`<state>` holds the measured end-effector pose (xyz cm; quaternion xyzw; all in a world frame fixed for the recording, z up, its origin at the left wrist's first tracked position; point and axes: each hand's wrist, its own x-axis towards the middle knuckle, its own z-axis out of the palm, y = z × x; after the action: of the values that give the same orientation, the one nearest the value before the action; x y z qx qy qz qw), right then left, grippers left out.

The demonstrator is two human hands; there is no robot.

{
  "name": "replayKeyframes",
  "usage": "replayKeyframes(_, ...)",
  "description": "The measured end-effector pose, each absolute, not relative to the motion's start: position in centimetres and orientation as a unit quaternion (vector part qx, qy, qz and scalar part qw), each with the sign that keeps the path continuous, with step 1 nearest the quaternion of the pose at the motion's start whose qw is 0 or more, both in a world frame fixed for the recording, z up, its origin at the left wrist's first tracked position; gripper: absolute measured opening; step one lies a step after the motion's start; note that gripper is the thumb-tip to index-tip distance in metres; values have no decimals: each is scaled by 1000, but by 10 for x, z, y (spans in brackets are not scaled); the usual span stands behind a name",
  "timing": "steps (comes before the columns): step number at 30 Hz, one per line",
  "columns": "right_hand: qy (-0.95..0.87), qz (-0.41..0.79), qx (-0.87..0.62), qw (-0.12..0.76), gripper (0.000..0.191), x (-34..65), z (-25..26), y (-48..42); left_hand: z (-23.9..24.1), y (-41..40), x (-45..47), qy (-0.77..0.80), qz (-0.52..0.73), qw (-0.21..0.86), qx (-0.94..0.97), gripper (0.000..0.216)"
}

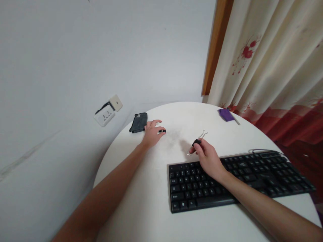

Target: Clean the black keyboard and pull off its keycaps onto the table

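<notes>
A: Well, nearest the camera, what's at six o'clock?

B: A flat black plastic computer keyboard (237, 181) on the round white desk (141, 208). The right hand (208, 158) hangs over its top-left keys, fingers pinched together on a small black keycap (197, 142), with a thin bent-wire keycap puller (204, 134) lying just beyond at about one o'clock from the knuckles.

A: And the other one?

B: The left hand (152, 132), out at eleven o'clock, rests on the desk with its fingertips closed lightly around a second small black keycap (162, 131).

A: So what step is this, by your reading?

B: Keys being lifted off and laid aside, I'd judge. The next move calls for a careful pinch and a steady set-down, since the caps are small and roll easily.

A: Anything farther out?

B: A dark grey fabric pouch (138, 122) just beyond the left hand, touching the desk edge. At one o'clock, far side, a small purple cloth (226, 114) by the curtain. On the wall at ten o'clock, a white power socket (104, 116).
</notes>
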<state>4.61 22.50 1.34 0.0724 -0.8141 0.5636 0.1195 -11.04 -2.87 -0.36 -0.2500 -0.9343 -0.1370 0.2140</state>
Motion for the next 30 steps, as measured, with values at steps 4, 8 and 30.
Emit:
replayKeyframes(4,-818,559,70,116,25,47,13,225,-6,-32,-113,-939,-125,206,-247,15)
replayKeyframes(8,-821,554,73,112,25,48,12,226,-5,-32,-112,-941,-128,204,-239,23)
replayKeyframes(30,-827,546,79,108,26,48,15,225,-6,-28,-111,-941,-141,223,-210,31)
